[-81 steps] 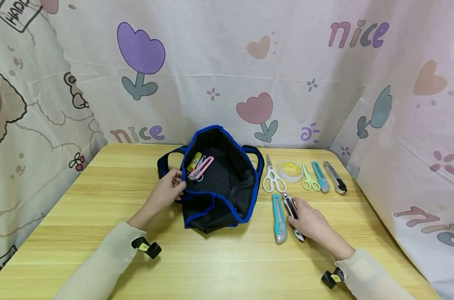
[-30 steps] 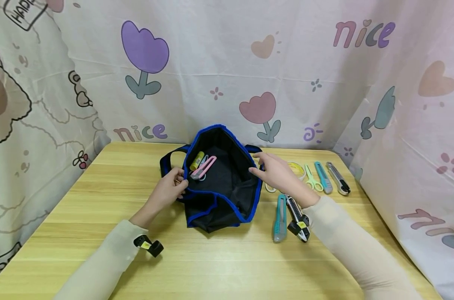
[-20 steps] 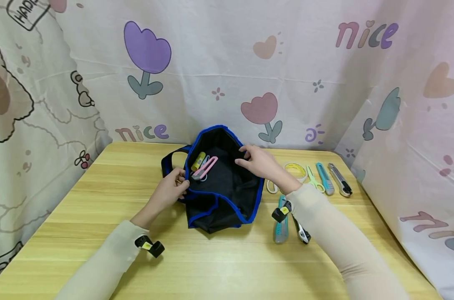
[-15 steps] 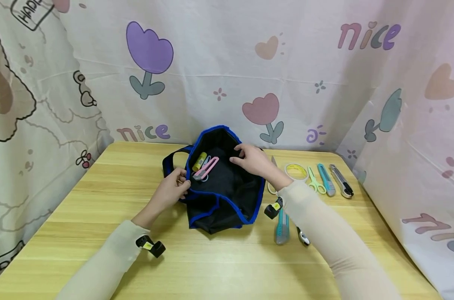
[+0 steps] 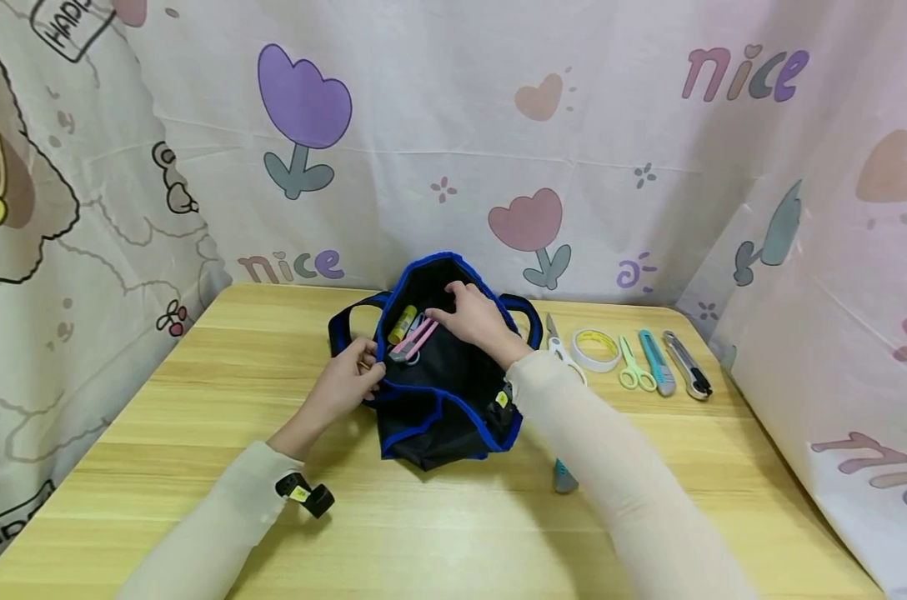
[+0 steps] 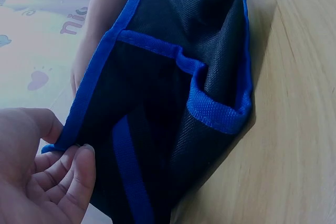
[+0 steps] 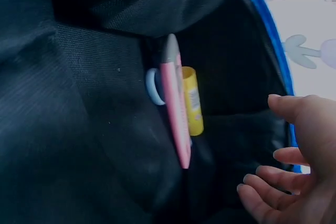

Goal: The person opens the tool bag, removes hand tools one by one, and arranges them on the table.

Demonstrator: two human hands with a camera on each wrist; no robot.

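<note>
A black tote bag (image 5: 453, 400) with blue trim lies open on the wooden table. Its rim is pinched between the thumb and fingers of my left hand (image 5: 341, 382), also seen in the left wrist view, where the blue edging (image 6: 79, 114) runs between them. My right hand (image 5: 478, 318) reaches into the bag's mouth with parted fingers, nothing between them in the right wrist view. Inside lie a pink utility knife (image 7: 177, 108), a yellow glue stick (image 7: 192, 100) and a light blue loop (image 7: 154, 86), mostly hidden behind the knife.
Right of the bag are white-handled scissors (image 5: 562, 354), a tape roll (image 5: 583, 358), small green scissors (image 5: 633, 371), a teal utility knife (image 5: 656, 362) and a grey one (image 5: 686, 364). Another teal knife (image 5: 564, 479) is mostly hidden by my right sleeve. Patterned cloth (image 5: 423, 100) hangs behind.
My right hand has left the black-and-white knife on the table and moved up and left into the bag's mouth. My left hand keeps hold of the rim.
</note>
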